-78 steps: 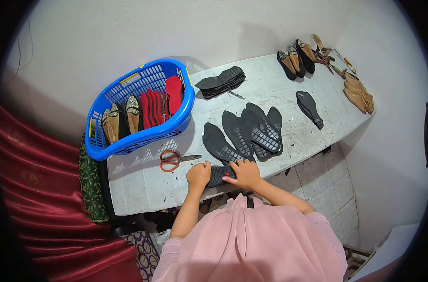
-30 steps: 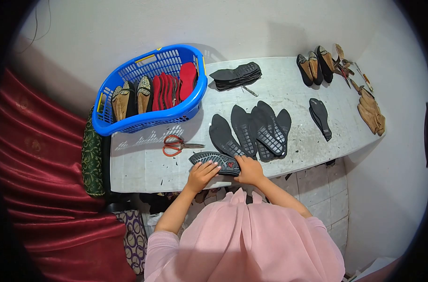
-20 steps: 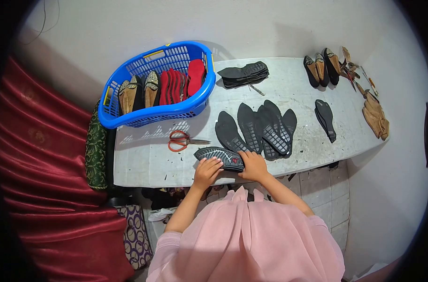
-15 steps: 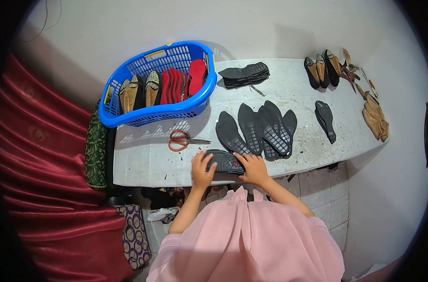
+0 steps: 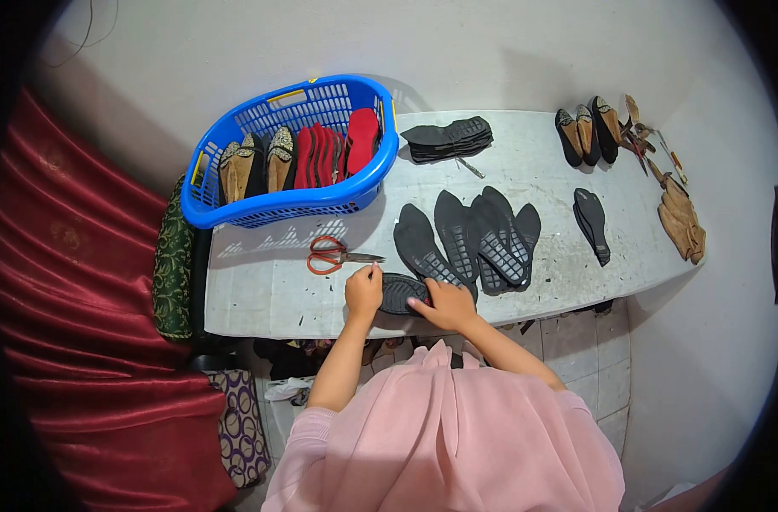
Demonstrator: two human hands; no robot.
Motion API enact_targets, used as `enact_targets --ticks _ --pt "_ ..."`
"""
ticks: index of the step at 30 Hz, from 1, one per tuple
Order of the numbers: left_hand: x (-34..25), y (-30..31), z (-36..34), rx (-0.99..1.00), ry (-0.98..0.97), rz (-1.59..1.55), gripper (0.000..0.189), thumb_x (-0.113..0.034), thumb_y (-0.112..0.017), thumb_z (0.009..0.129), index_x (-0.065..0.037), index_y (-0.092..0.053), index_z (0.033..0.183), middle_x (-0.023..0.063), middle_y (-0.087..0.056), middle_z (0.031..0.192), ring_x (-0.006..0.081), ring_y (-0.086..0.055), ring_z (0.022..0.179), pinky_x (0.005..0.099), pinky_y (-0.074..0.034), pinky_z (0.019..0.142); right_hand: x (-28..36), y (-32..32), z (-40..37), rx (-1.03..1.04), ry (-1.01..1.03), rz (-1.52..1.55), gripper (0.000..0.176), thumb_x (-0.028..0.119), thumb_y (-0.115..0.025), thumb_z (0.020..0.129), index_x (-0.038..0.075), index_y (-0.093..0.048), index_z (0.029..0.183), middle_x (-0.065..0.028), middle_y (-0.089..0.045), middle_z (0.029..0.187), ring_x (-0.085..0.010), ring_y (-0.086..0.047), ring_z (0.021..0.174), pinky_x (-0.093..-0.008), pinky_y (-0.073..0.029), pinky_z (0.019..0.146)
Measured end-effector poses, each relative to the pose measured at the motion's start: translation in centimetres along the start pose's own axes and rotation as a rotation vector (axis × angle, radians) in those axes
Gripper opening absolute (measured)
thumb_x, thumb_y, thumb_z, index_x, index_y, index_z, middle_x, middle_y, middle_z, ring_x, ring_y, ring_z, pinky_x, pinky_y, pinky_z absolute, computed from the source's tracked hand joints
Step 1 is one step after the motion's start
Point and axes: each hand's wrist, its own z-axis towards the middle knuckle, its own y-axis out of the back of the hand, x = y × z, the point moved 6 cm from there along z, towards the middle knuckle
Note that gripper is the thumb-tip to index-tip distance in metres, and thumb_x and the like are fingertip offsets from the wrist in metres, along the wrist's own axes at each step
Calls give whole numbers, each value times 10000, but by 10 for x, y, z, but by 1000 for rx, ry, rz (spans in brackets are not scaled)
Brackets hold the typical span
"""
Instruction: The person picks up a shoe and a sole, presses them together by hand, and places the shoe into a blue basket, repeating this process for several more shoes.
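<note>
A black shoe sole [image 5: 399, 294] with a ridged tread lies near the table's front edge. My right hand [image 5: 448, 303] grips its right end, thumb on top and fingers over the far edge. At the sole's left end is my left hand [image 5: 364, 290], its fingers curled into a pinch; what they hold is hidden. Just beyond my left hand rest scissors [image 5: 329, 256] with orange handles. Several pointed black soles [image 5: 483, 235] lie fanned out and overlapping beyond my right hand.
A blue basket [image 5: 278, 207] at the back left holds shoes and red soles. A pile of black soles [image 5: 447, 141] stands at the back. On the right are shoes [image 5: 587, 136], two soles [image 5: 590, 224], tools [image 5: 641, 141] and a brown glove-like item [image 5: 681, 222].
My left hand has gone from fingers spread on the sole to curled at its left end. My right hand has slid left over the sole, thumb now on top.
</note>
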Motion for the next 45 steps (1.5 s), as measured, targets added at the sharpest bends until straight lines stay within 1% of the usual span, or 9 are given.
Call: enact_targets --ticks 4,9,12,16,22,27,32,39,45 --pt "-1 2 -2 -19 -7 37 347 -309 -509 885 -23 -649 747 206 -623 718 408 -596 694 470 -447 613 19 -20 39 67 -50 171 525 505 -422 908 -12 -516 914 -237 -628 815 -401 -616 753 -483 -467 655" --pt "6 3 -9 -11 18 39 361 -306 -499 901 -5 -651 773 190 -633 730 384 -609 697 439 -453 609 29 -21 52 -80 131 102 546 546 -442 887 40 -615 778 -199 -610 603 -378 -617 559 -474 -484 502" --pt "-7 9 -10 34 -74 209 357 -301 -484 913 -15 -627 755 178 -631 747 378 -601 686 455 -448 601 31 -20 54 -86 150 73 540 534 -439 894 40 -618 770 -202 -611 608 -374 -618 558 -468 -486 502" --pt "-30 2 -6 34 -477 471 322 -249 -445 924 -55 -624 740 134 -639 748 335 -614 677 443 -483 605 28 -16 54 -29 90 108 491 487 -428 915 47 -623 821 -215 -623 676 -393 -618 632 -485 -475 557" --pt "-17 -22 11 288 -348 497 346 -233 -409 926 -39 -617 728 161 -626 678 363 -607 629 469 -473 590 4 -18 55 -70 58 221 508 489 -417 911 35 -620 810 -212 -640 706 -392 -635 676 -499 -488 601" --pt "-20 -12 11 217 -205 394 421 -288 -378 928 -43 -629 694 176 -627 664 378 -614 643 485 -466 593 -27 -2 29 78 -136 3 614 559 -407 892 35 -657 692 -202 -637 682 -371 -636 639 -477 -489 571" --pt "-20 -14 7 239 -184 425 361 -267 -423 913 -48 -643 728 157 -641 702 358 -618 682 471 -464 636 -27 -3 19 -102 -9 4 609 538 -409 904 59 -648 614 -175 -605 573 -342 -620 546 -438 -475 491" --pt "-77 -37 -27 311 -824 291 239 -268 -509 886 -106 -653 987 57 -640 936 240 -584 867 401 -399 758 -33 -8 16 -159 -17 6 584 515 -432 902 60 -645 605 -167 -598 558 -340 -613 528 -434 -477 488" --pt "-81 -38 -31 337 -802 403 214 -306 -528 875 -129 -641 918 29 -583 809 226 -540 785 374 -362 713 -36 -5 8 -120 86 127 405 376 -454 916 46 -663 809 -158 -657 772 -328 -637 697 -442 -493 601"
